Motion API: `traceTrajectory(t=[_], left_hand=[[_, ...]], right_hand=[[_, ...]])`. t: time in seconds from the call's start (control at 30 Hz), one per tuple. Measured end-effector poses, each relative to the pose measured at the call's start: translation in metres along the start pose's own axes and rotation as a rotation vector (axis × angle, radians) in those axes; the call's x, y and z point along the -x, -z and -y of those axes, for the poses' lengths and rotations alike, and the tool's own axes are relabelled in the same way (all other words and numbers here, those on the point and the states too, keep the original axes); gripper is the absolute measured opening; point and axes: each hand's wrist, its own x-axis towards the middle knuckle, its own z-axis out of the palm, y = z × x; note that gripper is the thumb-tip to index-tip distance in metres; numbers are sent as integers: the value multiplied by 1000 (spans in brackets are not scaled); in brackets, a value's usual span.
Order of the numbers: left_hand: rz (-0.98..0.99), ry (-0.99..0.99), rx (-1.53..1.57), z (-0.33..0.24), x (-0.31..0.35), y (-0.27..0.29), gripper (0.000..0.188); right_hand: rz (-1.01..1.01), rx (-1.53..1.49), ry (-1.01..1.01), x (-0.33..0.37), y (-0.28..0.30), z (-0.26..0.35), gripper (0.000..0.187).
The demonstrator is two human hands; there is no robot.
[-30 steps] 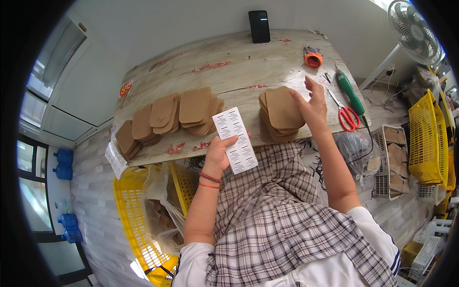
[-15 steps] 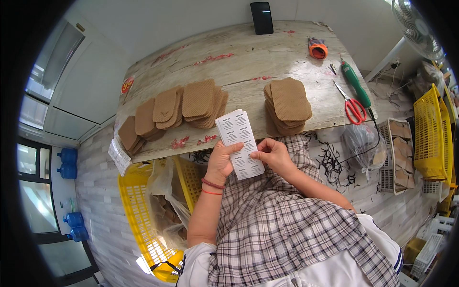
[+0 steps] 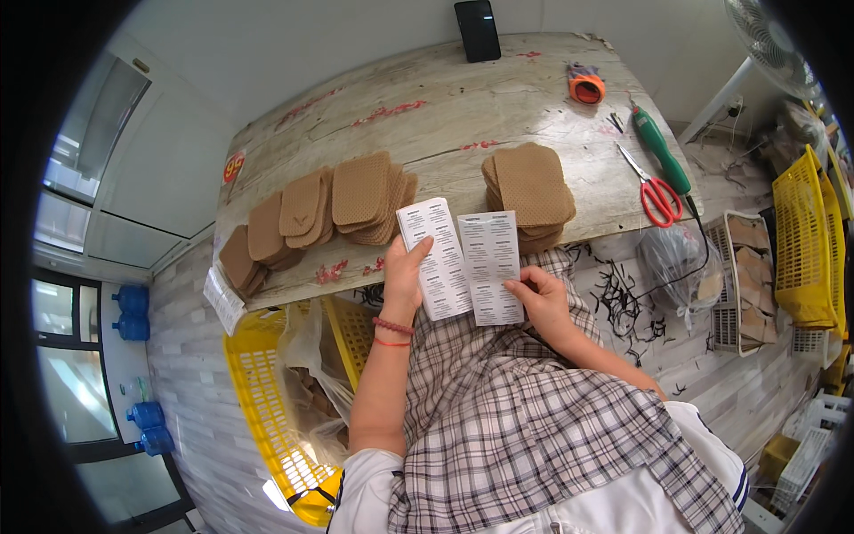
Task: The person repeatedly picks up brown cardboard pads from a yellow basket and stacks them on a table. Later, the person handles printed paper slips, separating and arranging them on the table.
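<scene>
My left hand is closed on a stack of white printed label sheets, its thumb lying across the top sheet. In my right hand, thumb and fingers pinch the lower right edge of a single label sheet, held apart beside the stack. Both are above my lap at the table's front edge. Behind them on the table stand a pile of brown textured pads with rounded corners on the right and a row of several such piles on the left.
Red-handled scissors, a green corded tool and an orange tape measure lie at the table's right. A black phone leans at the back. Another paper hangs at the left corner, above a yellow basket.
My right hand has moved right, drawing one label sheet off the stack. The left hand still holds the stack, slightly shifted left.
</scene>
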Motion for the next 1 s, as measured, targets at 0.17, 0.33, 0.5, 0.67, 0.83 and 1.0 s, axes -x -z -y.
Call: traceTrajectory(t=[0.17, 0.33, 0.5, 0.67, 0.83, 1.0], left_hand=[[-61, -92, -454, -4, -30, -9, 24], [-125, -219, -679, -7, -55, -8, 35], [-169, -531, -1060, -4, -60, -20, 55], [-258, -517, -1270, -5, -49, -35, 59], [-302, -512, -1289, 0, -48, -35, 58], [-313, -525, -1254, 3, -50, -30, 57]], right_hand=[[29, 34, 55, 22, 19, -4, 8], [73, 36, 26, 29, 25, -7, 8], [73, -5, 4, 29, 22, -3, 9], [82, 0, 23, 32, 23, 4, 8], [83, -17, 13, 34, 24, 1, 8], [84, -8, 32, 35, 23, 3, 8]])
